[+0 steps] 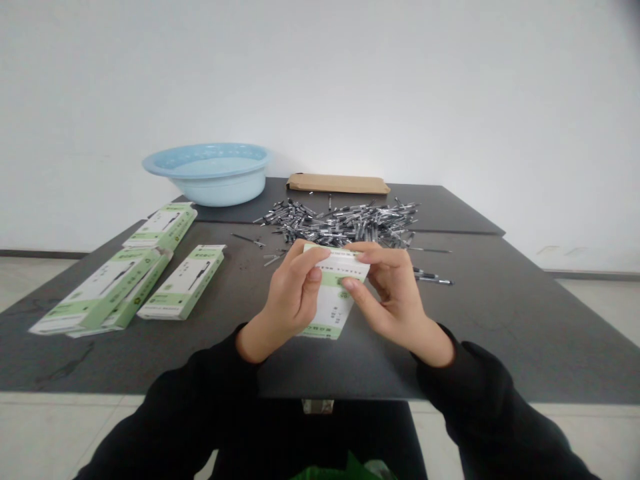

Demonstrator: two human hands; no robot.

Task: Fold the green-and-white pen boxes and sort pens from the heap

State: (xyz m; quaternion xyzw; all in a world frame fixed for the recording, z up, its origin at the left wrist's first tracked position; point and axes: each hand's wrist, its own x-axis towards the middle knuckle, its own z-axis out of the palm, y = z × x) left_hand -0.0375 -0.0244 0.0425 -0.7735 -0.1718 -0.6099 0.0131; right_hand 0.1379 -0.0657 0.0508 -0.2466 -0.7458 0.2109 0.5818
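Between my two hands is a green-and-white pen box (pixel 330 310), held above the table with its far end tilted up. My left hand (pixel 293 290) grips the box's left side near the top, thumb bent over it. On the other side my right hand (pixel 393 290) pinches the top right edge, thumb on the face and fingers behind. Whether the box's end flap is open cannot be made out. Just beyond my hands lies a loose heap of black and clear pens (pixel 350 223), with a few stray pens (pixel 435 277) to the right.
Several similar boxes lie at the left: a stack (pixel 105 287), a box behind it (pixel 160 225) and a single box (pixel 185 283). A light blue basin (pixel 220 190) stands at the back left. A flat brown cardboard piece (pixel 337 183) lies at the back of the dark table (pixel 500 320).
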